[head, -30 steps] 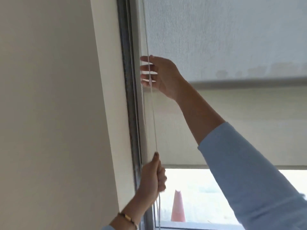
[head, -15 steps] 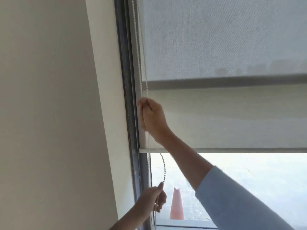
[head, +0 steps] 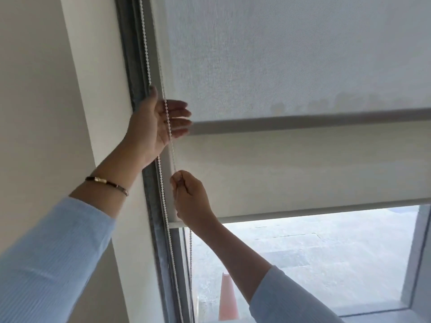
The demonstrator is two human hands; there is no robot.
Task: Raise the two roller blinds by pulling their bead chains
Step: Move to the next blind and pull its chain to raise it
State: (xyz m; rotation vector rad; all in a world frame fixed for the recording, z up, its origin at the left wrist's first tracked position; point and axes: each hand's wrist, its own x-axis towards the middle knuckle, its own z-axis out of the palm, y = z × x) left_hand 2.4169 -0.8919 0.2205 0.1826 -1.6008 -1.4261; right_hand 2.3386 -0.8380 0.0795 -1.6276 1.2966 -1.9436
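1. While I watch through the head camera, the dark window frame point(head: 149, 206) serves as my landmark, running up the left side of the glass.
2. Just right of that frame, two white bead chains point(head: 163, 201) hang side by side.
3. My left hand point(head: 154, 123) is high beside the frame, palm open, fingers spread loosely behind one chain without gripping it.
4. My right hand point(head: 192, 199) is lower, just right of the frame, clenched on a chain.
5. Right of the frame, the grey mesh blind point(head: 291, 61) hangs in front with its bottom bar higher; the cream blind point(head: 303, 173) hangs lower behind it.
6. Below them, outside the glass, stands an orange cone point(head: 227, 297).
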